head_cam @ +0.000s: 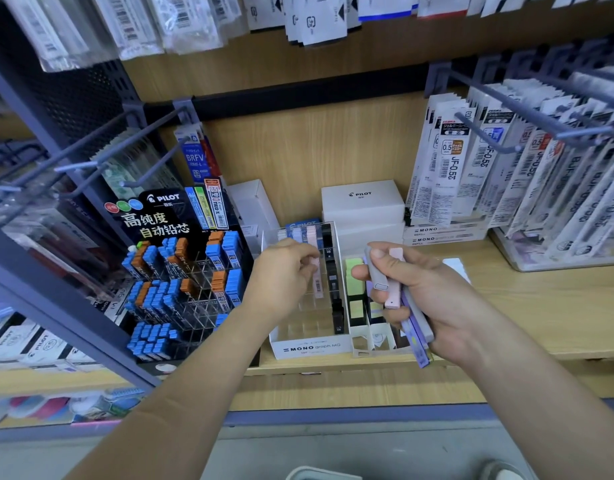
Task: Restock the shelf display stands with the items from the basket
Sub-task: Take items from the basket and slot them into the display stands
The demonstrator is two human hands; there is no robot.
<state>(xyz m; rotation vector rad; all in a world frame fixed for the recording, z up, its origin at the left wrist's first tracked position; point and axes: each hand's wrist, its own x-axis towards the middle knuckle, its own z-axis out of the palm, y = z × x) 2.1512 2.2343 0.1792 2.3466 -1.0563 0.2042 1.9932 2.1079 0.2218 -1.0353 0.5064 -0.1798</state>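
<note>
your left hand (285, 271) pinches the pink case (317, 283), likely light and slick, so keep to its flat sides; your right hand (427, 303) at centre right clamps the spare cases (377, 273).

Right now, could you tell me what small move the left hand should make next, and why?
Probably push the pink case down into the MONO stand: the left hand pinches it over its pink column, and the right hand grips more cases waiting.

We see a white Pilot box (362, 199) at twelve o'clock, hanging refill packets (451, 161) at two o'clock, flat MONO refill boxes (444, 234) beneath them, grey peg hooks (77, 166) at ten o'clock
</note>
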